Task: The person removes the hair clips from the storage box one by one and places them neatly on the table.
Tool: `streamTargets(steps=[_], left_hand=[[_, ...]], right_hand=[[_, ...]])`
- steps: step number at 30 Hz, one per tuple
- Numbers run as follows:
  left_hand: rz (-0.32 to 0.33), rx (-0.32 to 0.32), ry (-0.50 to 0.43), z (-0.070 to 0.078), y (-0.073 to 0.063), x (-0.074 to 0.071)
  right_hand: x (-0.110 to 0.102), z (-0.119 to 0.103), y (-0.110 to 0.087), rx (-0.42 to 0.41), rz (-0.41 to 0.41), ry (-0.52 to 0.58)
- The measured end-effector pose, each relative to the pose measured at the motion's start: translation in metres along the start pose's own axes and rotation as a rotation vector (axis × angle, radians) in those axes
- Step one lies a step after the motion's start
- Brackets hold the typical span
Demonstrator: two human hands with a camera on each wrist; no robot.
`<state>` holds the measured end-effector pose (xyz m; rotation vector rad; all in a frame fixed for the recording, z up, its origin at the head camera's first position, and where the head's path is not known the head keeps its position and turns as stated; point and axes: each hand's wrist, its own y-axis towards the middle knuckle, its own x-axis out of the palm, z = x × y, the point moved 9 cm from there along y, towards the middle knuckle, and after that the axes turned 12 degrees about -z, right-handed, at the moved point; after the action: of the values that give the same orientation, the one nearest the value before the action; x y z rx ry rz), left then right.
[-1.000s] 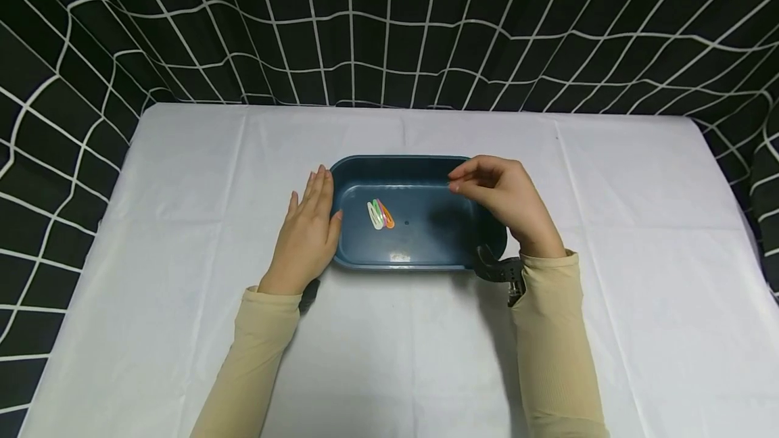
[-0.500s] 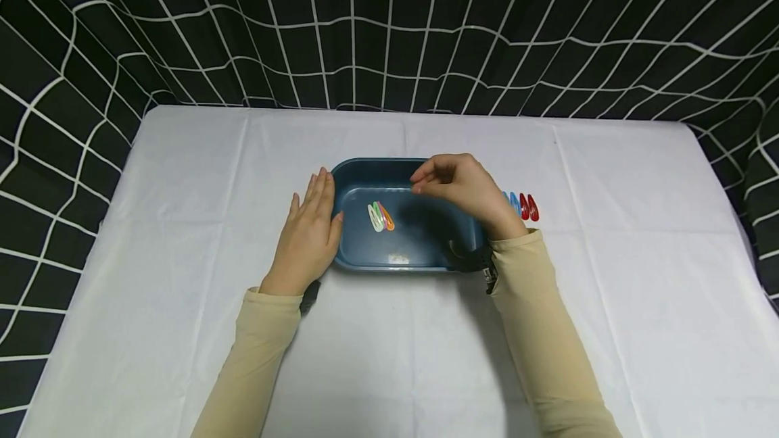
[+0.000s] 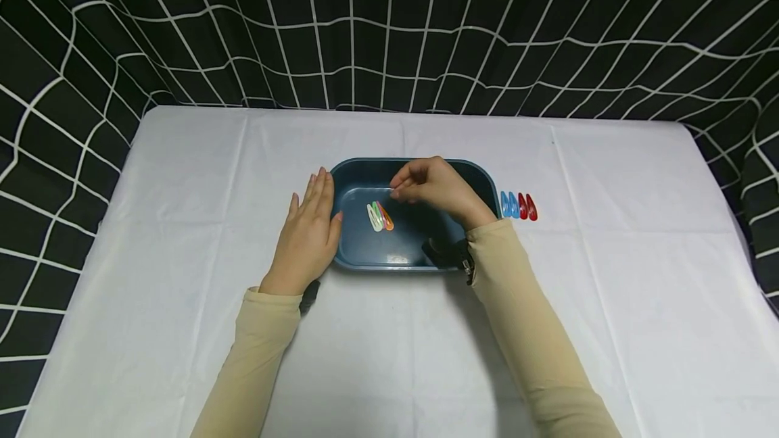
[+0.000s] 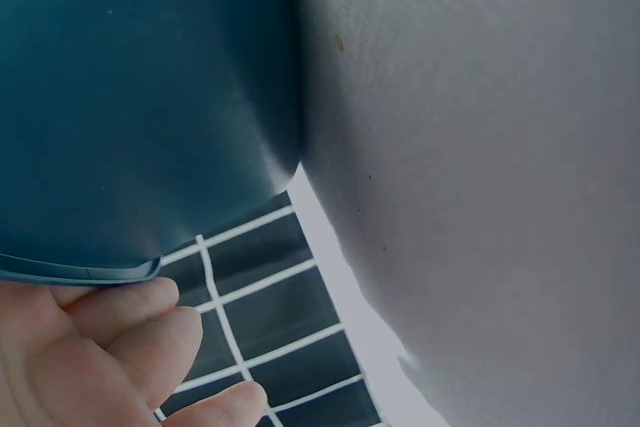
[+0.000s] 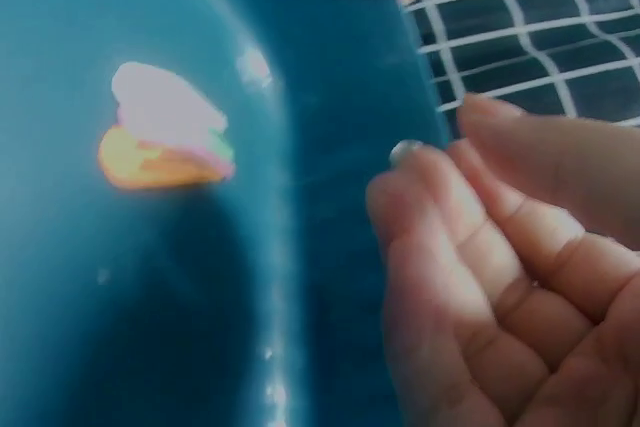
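Observation:
A blue plastic tray (image 3: 359,249) lies on the table, with a small bunch of snap hair clips (image 3: 380,216) in white, green, pink and orange on its floor. My left hand (image 3: 304,235) rests against the tray's left rim, fingers straight and thumb over the edge. Above the middle of the tray hovers my right hand (image 3: 441,189), fingers loosely bent, just up and right of the clips. In the right wrist view nothing shows between the fingers and thumb of the right hand (image 5: 510,287), and the clips (image 5: 165,132) look blurred.
Just outside the tray's right end lie blue snap hair clips (image 3: 510,205) and red ones (image 3: 527,207) in a row. A white cloth (image 3: 182,276) covers the table. Black walls with white netting (image 3: 389,32) border its back and sides.
My right hand has moved left from the tray's right rim to over its middle, uncovering the blue and red clips outside. My left hand and the clips in the tray stay put.

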<state>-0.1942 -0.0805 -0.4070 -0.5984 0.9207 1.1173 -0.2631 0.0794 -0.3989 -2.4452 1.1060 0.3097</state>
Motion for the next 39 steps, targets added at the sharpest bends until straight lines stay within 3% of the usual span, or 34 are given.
streamTargets(steps=[8, 16, 27, 39], left_hand=[[-0.001, 0.002, 0.004, 0.000, 0.001, 0.001], [-0.001, -0.001, 0.004, -0.001, 0.002, 0.000], [0.008, -0.003, 0.007, -0.001, 0.001, 0.000], [-0.037, -0.015, 0.059, 0.001, 0.001, 0.002]], right_hand=[[0.006, 0.014, 0.013, 0.072, -0.063, -0.021], [0.021, 0.026, 0.021, 0.122, -0.179, -0.074], [0.021, 0.028, 0.024, 0.165, -0.135, -0.204], [0.021, 0.026, 0.026, 0.129, -0.130, -0.321]])
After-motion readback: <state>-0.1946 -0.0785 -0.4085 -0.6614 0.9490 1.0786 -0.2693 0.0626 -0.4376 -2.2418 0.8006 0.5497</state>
